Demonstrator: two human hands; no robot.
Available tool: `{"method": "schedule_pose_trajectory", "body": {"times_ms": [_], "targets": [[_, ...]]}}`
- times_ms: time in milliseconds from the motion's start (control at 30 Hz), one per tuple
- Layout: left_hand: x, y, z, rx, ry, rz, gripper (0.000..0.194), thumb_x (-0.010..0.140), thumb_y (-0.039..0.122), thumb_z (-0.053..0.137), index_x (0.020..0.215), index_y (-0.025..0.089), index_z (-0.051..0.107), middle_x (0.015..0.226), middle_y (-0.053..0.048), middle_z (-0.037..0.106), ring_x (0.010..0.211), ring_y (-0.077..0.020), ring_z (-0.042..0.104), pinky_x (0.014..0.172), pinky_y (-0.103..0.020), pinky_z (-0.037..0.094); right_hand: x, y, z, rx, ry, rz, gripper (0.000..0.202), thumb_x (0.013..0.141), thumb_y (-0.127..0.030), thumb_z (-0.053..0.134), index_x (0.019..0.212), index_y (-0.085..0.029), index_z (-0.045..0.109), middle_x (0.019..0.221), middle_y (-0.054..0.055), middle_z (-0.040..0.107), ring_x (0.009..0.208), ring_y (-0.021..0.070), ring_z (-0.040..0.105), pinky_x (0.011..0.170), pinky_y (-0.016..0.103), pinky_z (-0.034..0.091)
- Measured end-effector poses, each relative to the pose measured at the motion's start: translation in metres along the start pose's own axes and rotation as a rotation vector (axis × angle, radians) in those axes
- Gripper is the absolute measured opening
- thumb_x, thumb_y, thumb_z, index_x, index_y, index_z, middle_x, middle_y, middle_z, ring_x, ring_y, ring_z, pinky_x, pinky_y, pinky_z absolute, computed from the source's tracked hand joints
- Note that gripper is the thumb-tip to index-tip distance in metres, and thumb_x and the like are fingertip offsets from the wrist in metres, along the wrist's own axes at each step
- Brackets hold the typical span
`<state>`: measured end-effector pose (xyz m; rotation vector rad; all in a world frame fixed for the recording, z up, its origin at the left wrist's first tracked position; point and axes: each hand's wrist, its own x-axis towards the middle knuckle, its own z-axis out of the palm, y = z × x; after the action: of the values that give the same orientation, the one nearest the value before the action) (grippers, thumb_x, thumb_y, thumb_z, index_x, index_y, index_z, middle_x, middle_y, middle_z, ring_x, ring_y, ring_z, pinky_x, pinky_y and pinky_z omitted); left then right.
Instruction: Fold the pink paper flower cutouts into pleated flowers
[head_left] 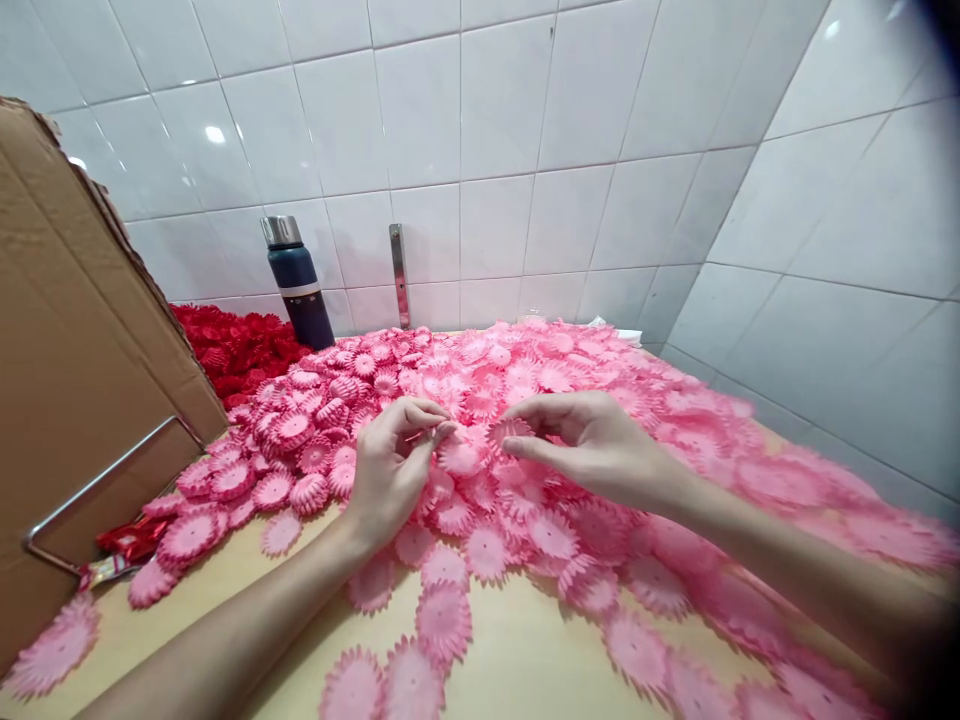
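Note:
A large heap of pink scalloped fabric flower discs covers much of the table. Over the middle of it, my right hand grips a thin pink flower disc between thumb and fingers. My left hand is closed in a pinch just to the left, its fingertips close to my right ones. Whatever lies between the left thumb and forefinger is too small to make out. Neat stacks of the discs lie left of that hand.
A brown cardboard sheet stands at the left, with a bent metal rod and a red wrapper beside it. Behind are red flower pieces, a dark blue bottle and a metal strip against the tiled wall.

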<state>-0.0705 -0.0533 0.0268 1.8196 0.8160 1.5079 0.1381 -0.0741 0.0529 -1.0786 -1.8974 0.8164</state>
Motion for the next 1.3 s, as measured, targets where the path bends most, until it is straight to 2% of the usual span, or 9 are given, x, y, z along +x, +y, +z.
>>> {"method": "schedule_pose_trajectory", "body": {"times_ms": [133,233,400,500,633,867,1000,1167,1300], "targets": [[0.001,-0.002,0.0,-0.015,-0.041,-0.069,0.009,0.085,0.024,0.06,0.084,0.018,0.054,0.078,-0.001,0.061,0.061,-0.0108,0.061,0.056,-0.024,0.051,0.0,0.005,0.004,0.026,0.033,0.004,0.023,0.081,-0.032,0.065,0.1,-0.02,0.062,0.073,0.0,0.057,0.061,0.0126,0.048,0.054,0.028,0.04],[0.002,0.0,-0.002,0.125,-0.104,-0.015,0.009,0.085,0.025,0.062,0.09,0.018,0.06,0.081,-0.003,0.064,0.073,-0.015,0.065,0.066,-0.028,0.053,0.001,0.007,0.006,0.075,0.031,0.001,0.03,0.082,-0.031,0.065,0.108,-0.021,0.054,0.064,-0.005,0.045,0.056,0.011,0.041,0.05,0.026,0.036],[0.002,0.005,-0.002,0.315,-0.194,0.143,0.018,0.078,0.028,0.07,0.093,0.018,0.07,0.101,-0.009,0.069,0.096,-0.0197,0.063,0.087,-0.034,0.049,0.002,0.005,0.006,0.142,0.061,-0.018,0.019,0.089,-0.037,0.055,0.1,-0.023,0.049,0.054,-0.009,0.034,0.046,0.008,0.028,0.042,0.023,0.024],[0.001,0.007,-0.002,0.273,-0.213,0.142,0.024,0.077,0.028,0.071,0.098,0.018,0.07,0.103,-0.009,0.07,0.099,-0.0208,0.063,0.089,-0.035,0.049,0.006,0.001,0.005,0.178,-0.011,-0.023,0.021,0.089,-0.038,0.056,0.101,-0.023,0.047,0.053,-0.01,0.032,0.046,0.0073,0.027,0.042,0.023,0.022],[0.001,0.006,-0.002,0.156,-0.234,0.08,0.015,0.084,0.026,0.062,0.094,0.017,0.07,0.089,-0.006,0.072,0.082,-0.0179,0.065,0.076,-0.031,0.05,0.016,-0.006,0.006,0.209,-0.171,-0.051,0.026,0.087,-0.037,0.059,0.105,-0.024,0.046,0.052,-0.011,0.033,0.045,0.0068,0.027,0.04,0.022,0.022],[0.0,0.001,-0.001,-0.046,-0.167,-0.041,0.008,0.082,0.022,0.065,0.087,0.017,0.069,0.081,-0.003,0.069,0.075,-0.0151,0.062,0.071,-0.027,0.049,0.042,-0.016,0.013,0.156,-0.225,-0.16,0.026,0.084,-0.034,0.063,0.102,-0.022,0.048,0.051,-0.01,0.041,0.045,0.0072,0.036,0.042,0.021,0.028],[0.0,0.003,0.0,-0.102,-0.021,0.006,0.003,0.082,0.017,0.065,0.078,0.017,0.064,0.076,0.0,0.062,0.072,-0.0117,0.056,0.069,-0.024,0.047,0.055,-0.012,0.004,0.148,-0.106,-0.197,0.025,0.081,-0.036,0.066,0.098,-0.021,0.054,0.049,-0.009,0.043,0.044,0.007,0.037,0.041,0.022,0.028],[0.0,0.001,-0.003,-0.102,0.091,0.032,0.003,0.081,0.016,0.066,0.08,0.018,0.063,0.075,0.002,0.06,0.07,-0.0086,0.054,0.065,-0.019,0.045,0.065,0.001,-0.03,0.088,0.322,-0.07,0.027,0.075,-0.044,0.069,0.085,-0.02,0.061,0.053,-0.003,0.055,0.049,0.0094,0.047,0.048,0.026,0.039],[0.002,-0.004,-0.001,-0.12,0.049,-0.061,0.005,0.081,0.02,0.067,0.083,0.017,0.065,0.077,0.001,0.063,0.071,-0.0082,0.056,0.066,-0.018,0.046,0.062,0.003,-0.046,0.023,0.235,0.043,0.029,0.064,-0.036,0.079,0.085,-0.019,0.067,0.071,0.004,0.069,0.062,0.016,0.062,0.059,0.031,0.049]]}}
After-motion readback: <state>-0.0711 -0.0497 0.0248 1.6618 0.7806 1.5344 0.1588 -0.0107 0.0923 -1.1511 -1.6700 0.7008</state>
